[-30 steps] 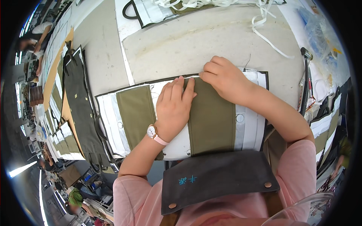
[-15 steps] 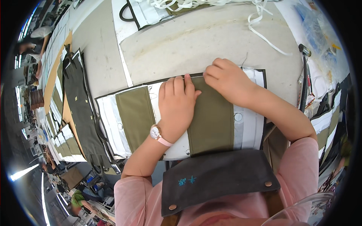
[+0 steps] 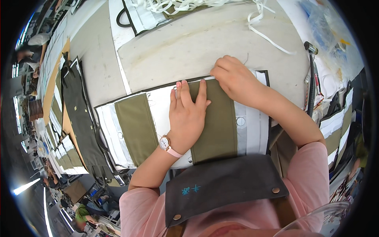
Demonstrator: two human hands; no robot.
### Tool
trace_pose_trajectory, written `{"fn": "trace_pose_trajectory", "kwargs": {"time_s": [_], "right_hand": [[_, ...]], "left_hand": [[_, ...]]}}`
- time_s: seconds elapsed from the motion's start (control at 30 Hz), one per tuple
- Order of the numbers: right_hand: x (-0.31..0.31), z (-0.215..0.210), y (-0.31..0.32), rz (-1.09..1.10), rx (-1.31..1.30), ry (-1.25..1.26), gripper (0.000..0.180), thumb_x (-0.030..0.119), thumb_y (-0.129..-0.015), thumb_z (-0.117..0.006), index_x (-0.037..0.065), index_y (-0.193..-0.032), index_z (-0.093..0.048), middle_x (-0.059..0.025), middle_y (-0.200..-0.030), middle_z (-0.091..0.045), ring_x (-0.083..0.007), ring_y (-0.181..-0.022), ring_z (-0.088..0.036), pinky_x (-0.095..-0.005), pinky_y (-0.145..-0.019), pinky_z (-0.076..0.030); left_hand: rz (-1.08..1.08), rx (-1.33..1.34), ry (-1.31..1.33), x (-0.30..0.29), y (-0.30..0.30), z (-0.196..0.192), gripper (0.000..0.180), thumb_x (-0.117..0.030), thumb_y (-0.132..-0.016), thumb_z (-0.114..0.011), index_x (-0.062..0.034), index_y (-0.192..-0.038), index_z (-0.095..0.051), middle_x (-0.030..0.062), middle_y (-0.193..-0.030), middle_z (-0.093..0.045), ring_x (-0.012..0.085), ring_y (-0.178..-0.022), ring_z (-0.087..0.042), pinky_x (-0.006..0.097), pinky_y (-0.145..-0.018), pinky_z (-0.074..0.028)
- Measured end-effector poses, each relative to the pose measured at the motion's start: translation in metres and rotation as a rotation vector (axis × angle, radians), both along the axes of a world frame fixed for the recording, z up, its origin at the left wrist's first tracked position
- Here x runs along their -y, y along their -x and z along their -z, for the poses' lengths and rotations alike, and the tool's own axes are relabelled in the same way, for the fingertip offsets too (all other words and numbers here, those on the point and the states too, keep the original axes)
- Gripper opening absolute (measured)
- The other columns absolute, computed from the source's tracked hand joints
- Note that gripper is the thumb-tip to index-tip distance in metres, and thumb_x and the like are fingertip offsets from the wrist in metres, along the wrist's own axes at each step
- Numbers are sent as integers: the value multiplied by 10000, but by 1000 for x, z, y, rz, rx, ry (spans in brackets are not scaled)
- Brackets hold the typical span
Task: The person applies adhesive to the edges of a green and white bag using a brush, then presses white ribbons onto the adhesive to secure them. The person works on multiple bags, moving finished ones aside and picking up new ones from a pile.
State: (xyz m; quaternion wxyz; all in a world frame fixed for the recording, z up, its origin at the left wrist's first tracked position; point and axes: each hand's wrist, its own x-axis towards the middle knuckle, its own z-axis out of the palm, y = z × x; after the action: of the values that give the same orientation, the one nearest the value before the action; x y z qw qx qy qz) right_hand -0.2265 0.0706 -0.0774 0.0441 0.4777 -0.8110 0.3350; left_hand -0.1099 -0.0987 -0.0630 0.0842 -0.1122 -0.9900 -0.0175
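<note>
A flat fabric panel point(image 3: 136, 128) of white and olive-green bands, bound in dark trim, lies before me on the table. My left hand point(image 3: 186, 118), with a watch on the wrist, rests flat on it. Its fingers are stretched toward the far edge, across the seam of a white band and an olive band. My right hand point(image 3: 236, 83) has its fingers curled in a pinch at the panel's far edge, right of the left hand. The fingertips are partly hidden. A loose dark thread point(image 3: 246, 59) sticks up beside that hand.
White tape strips point(image 3: 177, 6) lie heaped on another panel at the far side. A dark grey panel with handles point(image 3: 85, 114) stands at the left. At the right are a hammer-like tool point(image 3: 311, 59) and clear plastic bags point(image 3: 331, 31). Co-workers are at the far left.
The picture has shifted slightly, moving the panel left in view. My left hand's fingers have straightened and spread, sitting further right on the panel. My right hand stays pinched at the edge, slightly further right.
</note>
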Motion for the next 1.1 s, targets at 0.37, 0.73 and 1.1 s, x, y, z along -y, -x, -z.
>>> {"fn": "trace_pose_trajectory", "kwargs": {"time_s": [0.37, 0.73, 1.1], "right_hand": [[-14, -9, -6, -164, -324, -294, 248, 96, -672, -630, -5, -897, -657, -44, -908, -556, -206, -882, -523, -317, -776, -476], [-19, -4, -3, -6, -213, -128, 173, 80, -726, -634, 51, -896, -650, -40, -890, -557, -221, -881, -522, -340, -749, -454], [-20, -14, 17, 132, 310, -244, 41, 21, -807, -590, 23, -823, -553, -129, -823, -592, -334, -849, -567, -428, -744, -454]], "left_hand": [[-11, -42, 20, -2, 3, 4, 489, -317, -901, -626, -46, -1303, -556, 306, -1167, -559, 410, -1083, -612, 468, -936, -494], [-11, -39, -96, -18, 9, -3, 441, -229, -871, -647, 4, -1239, -580, 140, -1176, -580, 285, -1134, -547, 477, -1040, -354], [74, -34, -137, -28, 14, 4, 446, -228, -862, -665, -117, -1286, -579, 183, -1130, -546, 326, -1039, -522, 436, -922, -426]]}}
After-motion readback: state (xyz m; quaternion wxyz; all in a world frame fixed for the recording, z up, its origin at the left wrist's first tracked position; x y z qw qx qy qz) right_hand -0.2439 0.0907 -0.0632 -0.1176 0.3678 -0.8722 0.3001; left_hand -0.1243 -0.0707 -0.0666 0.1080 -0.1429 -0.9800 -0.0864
